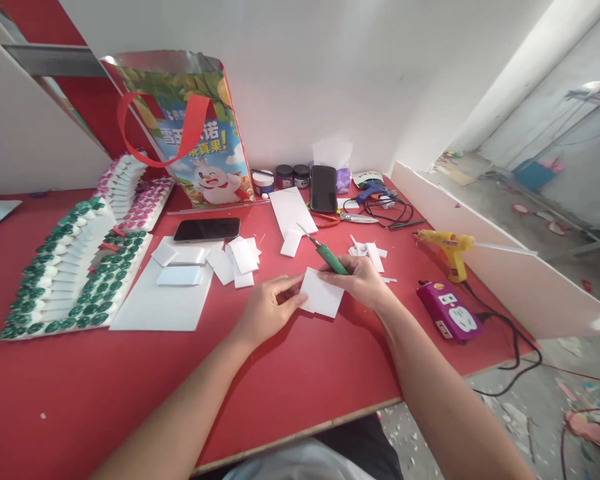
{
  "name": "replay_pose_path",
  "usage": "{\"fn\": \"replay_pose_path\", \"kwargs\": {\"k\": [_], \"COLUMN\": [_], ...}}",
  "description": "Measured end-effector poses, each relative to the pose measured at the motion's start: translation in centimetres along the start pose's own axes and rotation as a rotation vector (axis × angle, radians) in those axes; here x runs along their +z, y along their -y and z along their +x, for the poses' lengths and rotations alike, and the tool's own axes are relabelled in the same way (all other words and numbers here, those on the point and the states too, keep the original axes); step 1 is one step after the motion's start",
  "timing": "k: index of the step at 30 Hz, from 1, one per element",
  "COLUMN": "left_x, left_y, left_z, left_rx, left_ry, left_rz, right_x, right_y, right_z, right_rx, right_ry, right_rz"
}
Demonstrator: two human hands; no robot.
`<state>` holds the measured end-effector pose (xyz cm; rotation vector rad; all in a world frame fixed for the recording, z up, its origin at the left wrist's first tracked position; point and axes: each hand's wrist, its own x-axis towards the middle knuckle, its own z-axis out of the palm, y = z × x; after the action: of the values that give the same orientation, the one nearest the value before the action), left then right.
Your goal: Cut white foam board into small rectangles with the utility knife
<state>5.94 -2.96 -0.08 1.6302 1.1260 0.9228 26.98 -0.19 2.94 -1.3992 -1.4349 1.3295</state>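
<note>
Two overlapping white card pieces [325, 293] are held just above the red table between both hands. My left hand [273, 303] pinches their left edge between thumb and fingers. My right hand [363, 277] is closed around a green-handled craft knife [333, 259], its thin blade pointing up and to the left, away from the card. The right thumb and fingers also touch the card's upper right corner. Beyond the hands lie a small white strip [291, 244] and a larger white sheet [293, 210]. Loose white pieces [241, 259] are piled to the left.
A white board [165, 313] with cut pieces and a phone [207, 229] lie left. Green-and-white decorated pieces [55, 280] stand farther left, near a printed bag [195, 133]. At right are a yellow glue gun [450, 250], a purple power socket [449, 311] with cable, and scissors [359, 218].
</note>
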Motion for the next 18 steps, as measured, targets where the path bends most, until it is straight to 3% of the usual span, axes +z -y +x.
{"fn": "replay_pose_path", "kwargs": {"k": [2,5,7,12,18], "left_x": [-0.4,-1.4,-2.0,-2.6,-2.4], "left_y": [0.0,-0.3,-0.4,-0.1,0.0], "left_z": [0.1,0.2,0.3,0.5,0.8], "left_rx": [0.034,0.189,0.258,0.24,0.212], "left_ry": [0.006,0.003,0.058,0.212,0.198], "left_rz": [0.111,0.243,0.277,0.319,0.378], "right_x": [0.0,0.0,0.0,0.0,0.3], "right_y": [-0.2,-0.4,-0.4,0.6,1.6], "right_z": [0.1,0.5,0.9,1.9,3.4], "right_rx": [0.006,0.033,0.05,0.037,0.011], "right_ry": [0.012,0.038,0.067,0.141,0.256], "right_rz": [-0.074,-0.143,-0.159,-0.273,-0.35]}}
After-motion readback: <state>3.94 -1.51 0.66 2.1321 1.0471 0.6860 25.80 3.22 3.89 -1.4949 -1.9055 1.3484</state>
